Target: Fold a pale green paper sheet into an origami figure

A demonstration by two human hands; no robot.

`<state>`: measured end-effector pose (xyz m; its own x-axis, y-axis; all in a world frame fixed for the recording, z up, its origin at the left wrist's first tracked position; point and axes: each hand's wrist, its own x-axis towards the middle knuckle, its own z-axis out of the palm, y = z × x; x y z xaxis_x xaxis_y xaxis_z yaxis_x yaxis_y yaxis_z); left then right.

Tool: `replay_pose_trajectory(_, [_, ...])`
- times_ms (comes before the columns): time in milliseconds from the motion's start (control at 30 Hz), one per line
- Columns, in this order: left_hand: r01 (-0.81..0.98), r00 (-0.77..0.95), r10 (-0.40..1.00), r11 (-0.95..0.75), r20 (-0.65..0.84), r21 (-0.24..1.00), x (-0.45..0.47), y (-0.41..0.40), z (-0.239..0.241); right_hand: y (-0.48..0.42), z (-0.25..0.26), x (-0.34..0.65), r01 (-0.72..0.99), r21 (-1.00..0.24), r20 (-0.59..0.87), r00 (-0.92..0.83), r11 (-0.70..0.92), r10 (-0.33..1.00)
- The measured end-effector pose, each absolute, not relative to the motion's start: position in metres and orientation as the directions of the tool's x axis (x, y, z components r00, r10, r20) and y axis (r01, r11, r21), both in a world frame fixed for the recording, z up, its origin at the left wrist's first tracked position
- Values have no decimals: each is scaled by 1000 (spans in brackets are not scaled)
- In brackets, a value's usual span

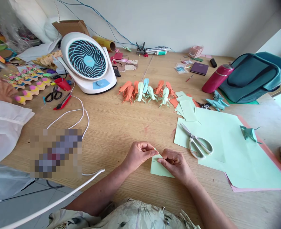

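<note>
A small piece of pale green paper (159, 170), partly folded, is between my two hands just above the table's front part. My left hand (140, 155) pinches its upper corner between thumb and fingers. Closed on its right side, my right hand (177, 164) presses the thumb near a crease. Right of my hands, white-handled scissors (194, 140) rest with blades partly apart on large pale green sheets (247, 162). Beyond them lies a stack of cut green paper pieces (187, 109). Folded orange and green paper figures (145, 90) stand in a cluster farther back.
A white fan (88, 63) stands at the back left. A pink bottle (217, 78) and teal bag (252, 76) are at right. Another person's hand (1, 90) is by painted cardboard strips (33, 89). A white cable (56, 197) crosses the lower left.
</note>
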<state>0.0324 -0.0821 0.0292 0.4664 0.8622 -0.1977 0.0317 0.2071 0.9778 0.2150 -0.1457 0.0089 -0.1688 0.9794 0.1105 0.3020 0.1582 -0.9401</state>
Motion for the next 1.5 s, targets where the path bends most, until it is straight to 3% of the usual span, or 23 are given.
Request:
replay_pose_trajectory(467, [-8,434,872,256,-228,967,33,-82,25,-145,10,214,312,-937,103,-188,159,977])
replay_pose_trajectory(667, [-1,453,836,348,-309,938,35,-81,30,-145,9,214,336,-929,90,-202,155,975])
replay_pose_trajectory(1033, [-172,478,794,504,-376,846,38,-83,24,-144,8,213,347,-924,95,-205,163,974])
replay_pose_trajectory(1200, [-97,468,823,409,-321,907,35,-80,26,-144,8,213,324,-936,91,-151,136,984])
replay_pose_trajectory(1400, [125,505,849,107,-156,986,35,-81,21,-140,8,215,296,-953,78,40,63,996])
replay_pose_trajectory(1500, [160,513,849,49,-126,986,37,-83,17,-140,6,215,281,-958,82,78,57,994])
